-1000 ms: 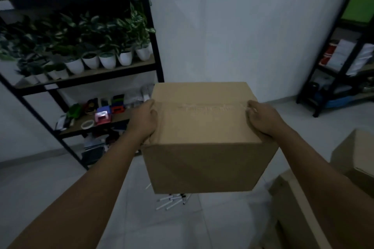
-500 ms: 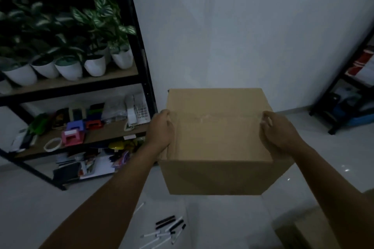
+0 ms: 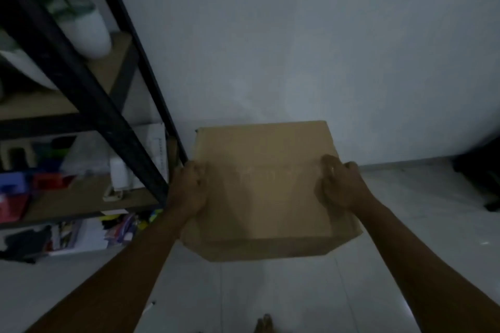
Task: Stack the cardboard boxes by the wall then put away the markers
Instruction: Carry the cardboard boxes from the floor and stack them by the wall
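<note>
Head view shows a cardboard box (image 3: 266, 186) held between two hands, close to the white wall (image 3: 297, 48), right of a black shelf (image 3: 81, 94). The left hand (image 3: 189, 189) and right hand (image 3: 341, 184) press flat against its sides, fingers curled over the top edges.

I'm in a dim storeroom or home office: a black rack (image 3: 89, 94) on my left holds a potted plant (image 3: 86, 30), coloured bins (image 3: 16, 192), a phone (image 3: 119, 178) and papers (image 3: 81, 235), beside a bare wall (image 3: 297, 35) and tiled floor (image 3: 270, 292).
</note>
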